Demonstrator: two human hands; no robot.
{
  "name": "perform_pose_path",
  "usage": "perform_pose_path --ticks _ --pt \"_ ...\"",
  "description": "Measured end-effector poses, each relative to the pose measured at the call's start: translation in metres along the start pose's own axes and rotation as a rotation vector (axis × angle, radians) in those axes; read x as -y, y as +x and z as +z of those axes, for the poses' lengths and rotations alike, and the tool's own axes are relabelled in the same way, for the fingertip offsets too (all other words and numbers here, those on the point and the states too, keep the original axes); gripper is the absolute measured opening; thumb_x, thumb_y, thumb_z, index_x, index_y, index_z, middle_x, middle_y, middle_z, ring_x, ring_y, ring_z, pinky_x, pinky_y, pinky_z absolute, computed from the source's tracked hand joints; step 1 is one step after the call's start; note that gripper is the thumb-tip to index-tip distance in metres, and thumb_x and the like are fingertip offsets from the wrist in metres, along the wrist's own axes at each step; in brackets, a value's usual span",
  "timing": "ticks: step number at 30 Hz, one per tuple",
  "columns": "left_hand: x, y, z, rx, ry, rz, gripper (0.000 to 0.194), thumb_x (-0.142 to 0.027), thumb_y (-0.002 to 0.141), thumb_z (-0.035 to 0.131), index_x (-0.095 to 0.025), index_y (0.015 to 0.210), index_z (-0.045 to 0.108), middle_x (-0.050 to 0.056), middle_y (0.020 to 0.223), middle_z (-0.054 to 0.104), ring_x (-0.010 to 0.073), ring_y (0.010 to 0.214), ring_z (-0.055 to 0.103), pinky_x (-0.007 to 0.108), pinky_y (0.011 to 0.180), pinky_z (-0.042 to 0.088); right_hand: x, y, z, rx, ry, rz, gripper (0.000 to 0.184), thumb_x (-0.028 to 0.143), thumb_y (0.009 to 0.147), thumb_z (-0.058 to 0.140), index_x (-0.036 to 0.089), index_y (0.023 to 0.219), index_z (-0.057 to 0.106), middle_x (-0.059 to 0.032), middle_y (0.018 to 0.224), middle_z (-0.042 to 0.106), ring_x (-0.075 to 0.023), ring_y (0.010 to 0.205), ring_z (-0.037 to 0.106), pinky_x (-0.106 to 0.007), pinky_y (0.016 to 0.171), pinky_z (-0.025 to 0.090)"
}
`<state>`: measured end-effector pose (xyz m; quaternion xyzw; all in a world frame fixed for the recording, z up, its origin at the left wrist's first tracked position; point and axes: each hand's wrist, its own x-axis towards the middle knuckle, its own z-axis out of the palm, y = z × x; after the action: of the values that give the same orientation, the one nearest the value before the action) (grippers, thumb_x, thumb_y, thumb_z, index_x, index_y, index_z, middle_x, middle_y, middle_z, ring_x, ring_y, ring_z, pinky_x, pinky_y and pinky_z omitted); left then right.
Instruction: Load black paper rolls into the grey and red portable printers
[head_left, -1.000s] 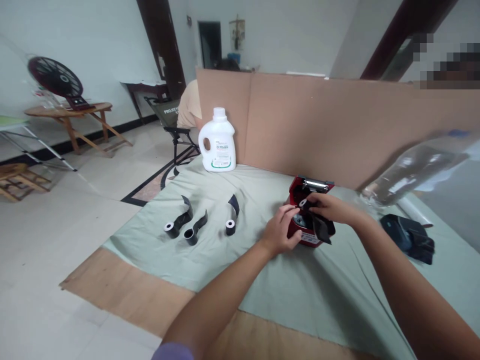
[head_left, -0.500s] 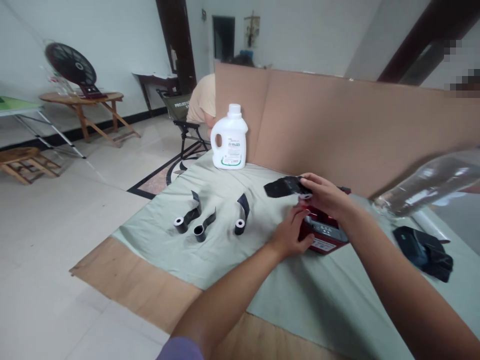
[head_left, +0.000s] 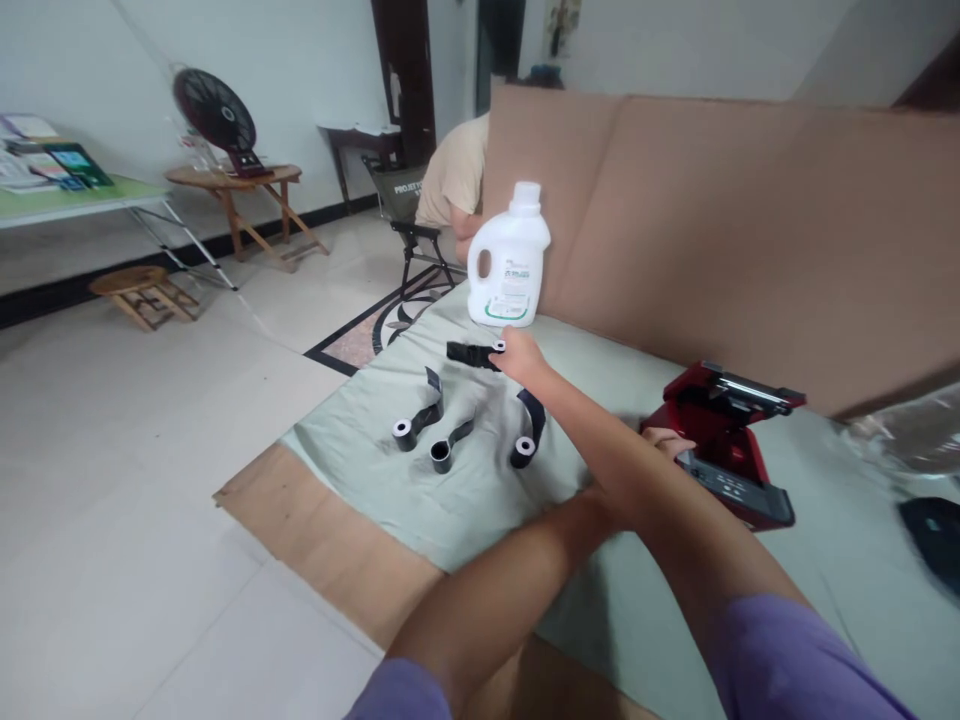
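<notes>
My right hand (head_left: 521, 357) reaches across my left forearm, its fingers closed on a black paper roll (head_left: 474, 354) with a white end and a loose tail. That roll is over the far part of the cloth, just before the white jug. On the right stands a small red printer (head_left: 742, 452) with its lid raised. My left hand (head_left: 670, 442) grips the printer's left side, thumb over the edge; my right forearm hides part of it. Three more rolls with unwound tails, a left one (head_left: 405, 434), a middle one (head_left: 442, 456) and a right one (head_left: 523, 452), stand on the cloth.
A white detergent jug (head_left: 510, 262) stands by the cardboard screen (head_left: 712, 220). Clear plastic (head_left: 919, 430) and a black object (head_left: 934, 540) lie at the right edge. Pale green cloth (head_left: 360, 440) covers the wooden board. A person sits behind the screen.
My right hand has lifted the roll out of the open printer and carried it left to the far side of the cloth. My left hand has stayed at the printer. The view has turned left.
</notes>
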<state>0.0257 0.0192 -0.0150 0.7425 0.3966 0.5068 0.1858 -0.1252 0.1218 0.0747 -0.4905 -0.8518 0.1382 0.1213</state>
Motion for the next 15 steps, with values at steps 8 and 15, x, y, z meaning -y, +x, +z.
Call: perform_pose_path --ticks 8,15 --pt "0.009 -0.003 0.011 -0.027 -0.175 0.020 0.058 -0.025 0.089 0.071 -0.014 0.142 0.051 0.019 0.142 0.051 0.0315 0.137 0.054 0.038 0.120 0.041 0.029 -0.024 0.002 -0.019 -0.213 -0.150 0.049 0.036 0.094 0.068 0.012 0.134 0.055 -0.0237 0.134 0.063 -0.0394 0.129 0.052 -0.048 0.099 0.046" --pt "-0.018 -0.009 -0.021 0.029 -0.151 -0.092 0.071 -0.041 0.085 0.070 -0.026 0.149 0.042 0.009 0.152 0.049 0.0282 0.129 0.059 0.041 0.109 0.051 0.118 -0.071 0.003 0.374 -0.256 -0.954 0.022 0.038 0.088 0.075 0.021 0.102 0.071 -0.0093 0.104 0.075 -0.0308 0.113 0.060 -0.040 0.094 0.042"
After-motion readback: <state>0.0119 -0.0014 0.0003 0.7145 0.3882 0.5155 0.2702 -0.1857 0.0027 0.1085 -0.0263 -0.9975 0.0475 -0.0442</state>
